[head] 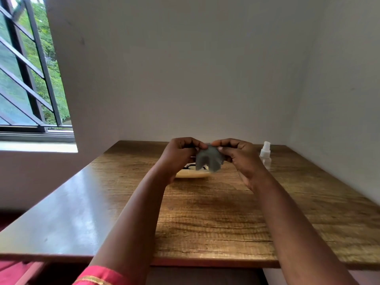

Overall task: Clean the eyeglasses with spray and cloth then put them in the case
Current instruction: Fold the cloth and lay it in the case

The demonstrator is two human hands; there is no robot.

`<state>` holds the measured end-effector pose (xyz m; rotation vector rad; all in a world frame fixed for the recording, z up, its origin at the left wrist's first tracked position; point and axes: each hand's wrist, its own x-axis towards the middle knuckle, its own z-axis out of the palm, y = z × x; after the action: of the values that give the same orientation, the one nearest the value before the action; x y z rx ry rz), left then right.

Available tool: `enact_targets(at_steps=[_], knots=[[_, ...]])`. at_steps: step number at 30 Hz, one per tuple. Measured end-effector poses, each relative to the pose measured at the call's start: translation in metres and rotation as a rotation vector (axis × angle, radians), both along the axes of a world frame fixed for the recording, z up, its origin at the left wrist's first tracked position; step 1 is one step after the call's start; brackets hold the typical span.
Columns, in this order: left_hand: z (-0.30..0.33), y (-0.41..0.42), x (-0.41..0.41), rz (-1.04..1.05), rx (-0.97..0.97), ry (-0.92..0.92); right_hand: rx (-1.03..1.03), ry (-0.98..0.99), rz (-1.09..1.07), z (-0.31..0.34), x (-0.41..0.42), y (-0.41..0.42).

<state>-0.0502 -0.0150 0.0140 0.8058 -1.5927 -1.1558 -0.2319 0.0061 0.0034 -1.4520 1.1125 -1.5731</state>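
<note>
Soft daylight from window (pixel 30 64) at 10 o'clock, glare on surface (pixel 67 202) at 8 o'clock, bowed edges, slight blur

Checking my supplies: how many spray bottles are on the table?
1. The spray bottle stands on the table near the back right, beside the right hand; the hands could hide another.
</note>
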Motion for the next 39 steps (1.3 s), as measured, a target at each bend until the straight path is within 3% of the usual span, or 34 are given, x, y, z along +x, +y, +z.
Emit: enact_targets(at_steps=[8,12,17,24,31,39], knots=[[0.000,0.003,0.001,0.061,-0.112,-0.065,-0.030,0.060,-0.039,-0.001,0.000,0.001],[-0.002,-0.003,0.001,0.175,-0.286,-0.082,-0.120,0.105,-0.103,0.000,-0.002,0.002],[-0.005,-0.010,-0.002,0.288,-0.553,-0.269,-0.202,0.172,-0.177,0.003,0.002,0.005],[-0.010,-0.013,0.000,0.119,-0.423,-0.291,-0.050,0.151,-0.088,0.002,0.002,0.006],[-0.001,0.000,0.003,-0.010,-0.136,-0.112,0.041,0.087,0.003,0.004,0.002,0.002],[-0.001,0.001,0.004,0.045,-0.133,-0.097,0.081,0.029,-0.015,0.006,0.001,0.006]])
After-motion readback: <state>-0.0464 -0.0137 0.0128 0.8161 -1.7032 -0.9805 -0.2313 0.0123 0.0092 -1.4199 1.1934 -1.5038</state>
